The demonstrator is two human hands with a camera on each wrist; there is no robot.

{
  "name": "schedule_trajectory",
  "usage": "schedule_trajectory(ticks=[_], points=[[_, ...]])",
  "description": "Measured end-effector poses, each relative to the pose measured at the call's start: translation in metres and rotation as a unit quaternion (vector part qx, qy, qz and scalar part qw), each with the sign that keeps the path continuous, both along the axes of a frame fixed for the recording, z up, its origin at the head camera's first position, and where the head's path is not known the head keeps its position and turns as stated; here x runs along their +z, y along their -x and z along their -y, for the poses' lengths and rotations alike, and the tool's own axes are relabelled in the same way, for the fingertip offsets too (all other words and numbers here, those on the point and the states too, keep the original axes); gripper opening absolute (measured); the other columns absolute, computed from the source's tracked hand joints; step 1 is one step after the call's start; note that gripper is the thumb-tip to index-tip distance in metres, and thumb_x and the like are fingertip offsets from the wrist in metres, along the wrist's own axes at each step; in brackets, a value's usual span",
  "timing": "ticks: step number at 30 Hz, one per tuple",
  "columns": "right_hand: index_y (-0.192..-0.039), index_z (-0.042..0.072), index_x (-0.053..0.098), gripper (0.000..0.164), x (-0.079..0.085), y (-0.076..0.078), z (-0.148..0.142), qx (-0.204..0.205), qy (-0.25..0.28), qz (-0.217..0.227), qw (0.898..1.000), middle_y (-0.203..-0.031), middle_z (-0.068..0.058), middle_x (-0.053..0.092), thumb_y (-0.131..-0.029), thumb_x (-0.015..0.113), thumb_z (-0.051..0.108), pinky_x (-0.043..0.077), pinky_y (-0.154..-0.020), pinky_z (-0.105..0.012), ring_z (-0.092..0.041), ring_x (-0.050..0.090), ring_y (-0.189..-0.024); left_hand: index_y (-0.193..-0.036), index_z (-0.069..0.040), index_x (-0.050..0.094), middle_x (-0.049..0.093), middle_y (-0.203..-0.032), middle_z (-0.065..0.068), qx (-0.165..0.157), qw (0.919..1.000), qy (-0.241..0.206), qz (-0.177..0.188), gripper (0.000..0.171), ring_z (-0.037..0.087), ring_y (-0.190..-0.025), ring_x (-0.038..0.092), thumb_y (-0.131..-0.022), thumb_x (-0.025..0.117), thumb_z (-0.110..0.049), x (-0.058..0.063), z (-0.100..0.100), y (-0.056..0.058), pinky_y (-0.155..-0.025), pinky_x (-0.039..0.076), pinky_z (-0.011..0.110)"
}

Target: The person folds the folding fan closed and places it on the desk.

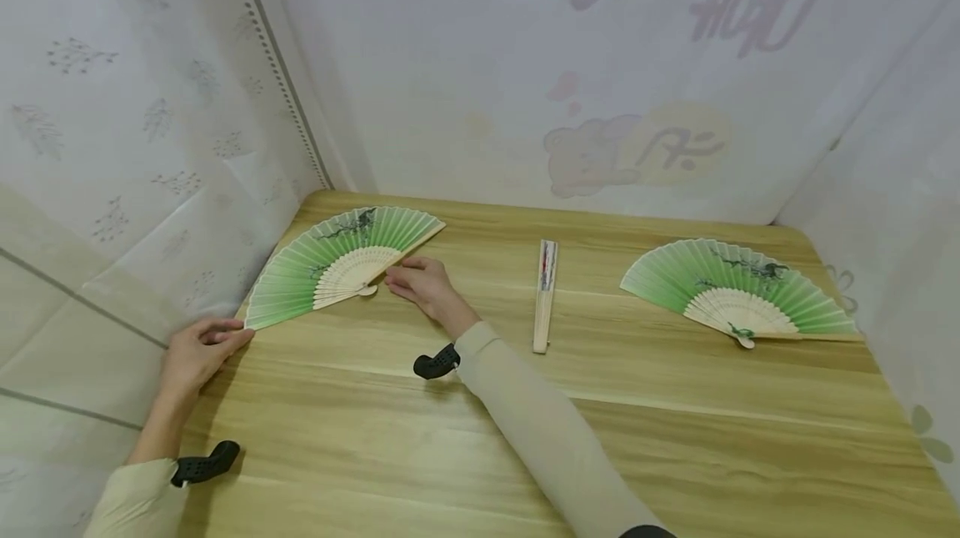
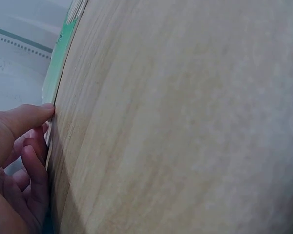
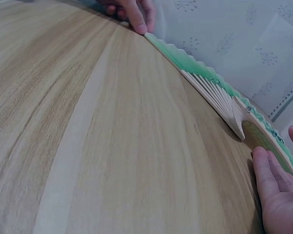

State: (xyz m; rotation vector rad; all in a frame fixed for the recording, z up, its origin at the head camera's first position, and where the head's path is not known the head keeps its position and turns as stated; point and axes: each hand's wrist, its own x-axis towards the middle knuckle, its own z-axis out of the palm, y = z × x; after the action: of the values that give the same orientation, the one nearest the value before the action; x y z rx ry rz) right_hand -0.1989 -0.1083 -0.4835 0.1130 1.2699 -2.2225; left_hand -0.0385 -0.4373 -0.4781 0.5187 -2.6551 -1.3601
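A green folding fan [image 1: 292,279] with pale wooden ribs and a dark printed pattern lies spread on the table's left side. My left hand [image 1: 193,359] pinches its lower left corner; in the left wrist view, the thumb [image 2: 31,116] presses the corner with the other fingers curled below. Beside the fan's right outer rib and pivot end is my right hand [image 1: 426,284]. The right wrist view shows its fingers [image 3: 266,180] straight, close to the tabletop, with the thumb held apart from them.
A folded fan [image 1: 542,304] lies upright in view at the table's middle. Another spread green fan [image 1: 667,275], with a green cord at its pivot, lies on the right. Printed white sheets [image 1: 450,62] wall the wooden table [image 1: 360,446] at the back and sides.
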Motion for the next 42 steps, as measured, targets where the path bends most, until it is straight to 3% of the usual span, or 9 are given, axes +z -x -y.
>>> schedule_trajectory(ticks=[6,12,24,31,42], points=[[-0.143,-0.012,0.04,0.053,0.0,0.0,0.0,-0.002,0.007,-0.004,1.0,-0.111,-0.025,0.067,-0.095,0.063,-0.012,0.051,-0.097,-0.041,-0.039,0.063,-0.116,-0.117,0.008,0.066,0.062,-0.08,-0.011,0.003,0.9997,0.021,0.007,0.047,0.006,-0.071,0.055,-0.092,0.079,-0.03,-0.002,-0.002,0.002,-0.06,0.046,0.019],[-0.142,-0.012,0.042,0.053,0.0,-0.001,0.005,-0.014,0.018,0.0,1.0,-0.109,-0.023,0.067,-0.094,0.064,-0.013,0.051,-0.097,-0.04,-0.039,0.063,-0.115,-0.117,0.009,0.066,0.066,-0.078,-0.011,0.012,0.9999,0.0,0.004,0.044,0.006,-0.07,0.058,-0.092,0.079,-0.026,0.0,-0.001,0.003,-0.058,0.045,0.019],[-0.135,-0.011,0.048,0.05,0.002,-0.004,0.022,-0.081,0.021,0.026,0.996,-0.105,-0.023,0.063,-0.089,0.069,-0.016,0.055,-0.09,-0.039,-0.037,0.067,-0.106,-0.113,0.01,0.067,0.067,-0.076,-0.012,0.016,0.9998,-0.001,-0.012,0.039,0.003,-0.068,0.058,-0.091,0.081,-0.02,0.003,-0.001,0.004,-0.055,0.045,0.018],[-0.134,-0.012,0.049,0.05,0.003,-0.006,0.033,-0.11,0.01,0.034,0.993,-0.104,-0.023,0.061,-0.089,0.07,-0.015,0.057,-0.087,-0.039,-0.038,0.067,-0.102,-0.114,0.008,0.068,0.066,-0.076,-0.012,0.016,0.9999,0.002,0.0,0.042,0.007,-0.067,0.057,-0.091,0.08,-0.026,0.003,0.003,0.002,-0.054,0.045,0.021],[-0.11,-0.008,0.062,0.022,0.003,-0.005,0.037,-0.143,-0.03,0.044,0.988,-0.095,-0.023,0.064,-0.09,0.068,-0.015,0.059,-0.079,-0.039,-0.036,0.069,-0.09,-0.114,0.009,0.068,0.064,-0.075,-0.01,0.014,0.9997,0.021,0.006,0.043,0.007,-0.065,0.053,-0.092,0.079,-0.026,0.001,-0.002,0.003,-0.053,0.044,0.022]])
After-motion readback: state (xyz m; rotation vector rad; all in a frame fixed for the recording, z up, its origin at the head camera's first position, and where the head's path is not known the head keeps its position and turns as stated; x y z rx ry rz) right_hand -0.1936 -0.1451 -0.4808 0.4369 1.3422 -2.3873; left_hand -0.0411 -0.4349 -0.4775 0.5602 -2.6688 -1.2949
